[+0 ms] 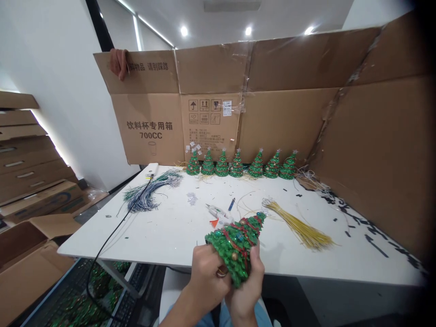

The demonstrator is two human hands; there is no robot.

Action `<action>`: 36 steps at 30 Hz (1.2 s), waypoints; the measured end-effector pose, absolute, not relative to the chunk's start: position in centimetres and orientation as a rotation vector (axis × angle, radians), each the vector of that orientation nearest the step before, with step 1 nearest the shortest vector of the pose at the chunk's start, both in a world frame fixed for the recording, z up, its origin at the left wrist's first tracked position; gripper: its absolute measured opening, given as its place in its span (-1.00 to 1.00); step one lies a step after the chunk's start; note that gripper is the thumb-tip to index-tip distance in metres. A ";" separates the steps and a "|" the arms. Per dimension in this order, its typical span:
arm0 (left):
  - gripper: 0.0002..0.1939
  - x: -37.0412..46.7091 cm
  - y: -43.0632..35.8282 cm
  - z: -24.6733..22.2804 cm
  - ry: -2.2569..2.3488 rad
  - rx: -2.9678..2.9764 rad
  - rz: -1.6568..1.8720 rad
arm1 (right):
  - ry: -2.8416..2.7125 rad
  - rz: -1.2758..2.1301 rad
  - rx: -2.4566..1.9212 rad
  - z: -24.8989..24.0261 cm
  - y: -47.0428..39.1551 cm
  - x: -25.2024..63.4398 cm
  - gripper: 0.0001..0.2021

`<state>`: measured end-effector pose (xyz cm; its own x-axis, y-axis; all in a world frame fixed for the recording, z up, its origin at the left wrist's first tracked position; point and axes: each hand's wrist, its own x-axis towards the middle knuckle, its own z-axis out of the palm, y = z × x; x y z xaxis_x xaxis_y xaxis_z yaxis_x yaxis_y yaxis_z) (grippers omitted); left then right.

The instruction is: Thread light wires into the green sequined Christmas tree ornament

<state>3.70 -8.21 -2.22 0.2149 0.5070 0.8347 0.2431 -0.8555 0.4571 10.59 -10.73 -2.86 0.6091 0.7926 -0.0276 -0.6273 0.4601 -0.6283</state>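
A small green Christmas tree ornament with red garland and gold balls is held above the table's front edge, tilted so its tip points up and right. My right hand wraps around its lower right side, thumb along the branches. At the base, my left hand is closed with its fingers curled; whether it grips the rim or something small inside is hidden. Just beyond the tree lie a white hot glue gun, a blue pen-like tool and an orange-red piece.
Several finished-looking trees stand along the back against a cardboard wall. A bundle of yellow wires lies right, blue and green wires left, beside a white power bank. Black scraps litter the right edge. A black cable hangs over the left edge.
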 end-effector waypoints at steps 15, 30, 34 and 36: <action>-0.54 5.6 -10.3 -3.6 0.813 1.849 2.036 | -0.316 0.841 -0.655 -2.8 -11.5 10.7 -0.45; -0.55 4.4 -10.1 -2.1 0.672 1.996 2.048 | -0.350 0.830 -0.686 -2.2 -11.6 10.5 -0.52; -0.57 4.5 -9.7 -1.9 0.620 2.018 2.067 | -0.333 0.836 -0.681 -2.1 -11.5 10.5 -0.53; -0.57 4.5 -9.4 -1.9 0.600 2.028 2.059 | -0.361 0.818 -0.677 -2.1 -11.5 10.5 -0.54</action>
<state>4.46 -9.44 -1.92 -0.0464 0.4083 0.9117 0.1458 -0.9001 0.4105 10.51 -11.49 -2.12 0.6406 0.7668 0.0405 -0.5472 0.4929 -0.6765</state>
